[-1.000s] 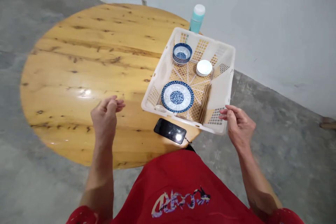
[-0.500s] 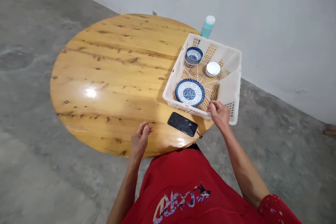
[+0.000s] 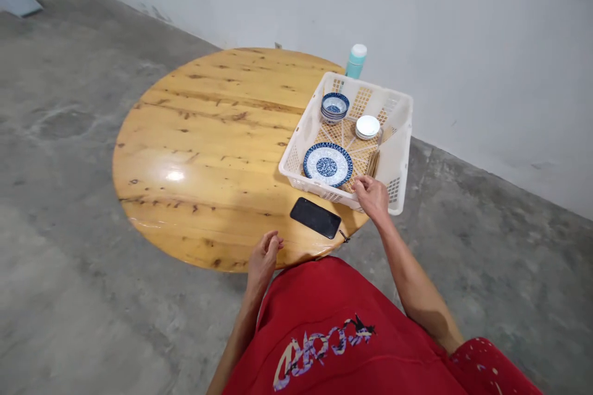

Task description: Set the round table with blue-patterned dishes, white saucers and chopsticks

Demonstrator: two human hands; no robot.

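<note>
The white basket is overhanging the right edge of the table, so a knock from the right hand, hovering at its near rim, could tip it. The left hand is hovering by the near edge; both are looking half-curled, how tightly I cannot tell.

Teal bottle, white cap, upright; pale wall; grey floor.

Glossy varnished wood tabletop, smooth white plastic basket, matt concrete floor.
</note>
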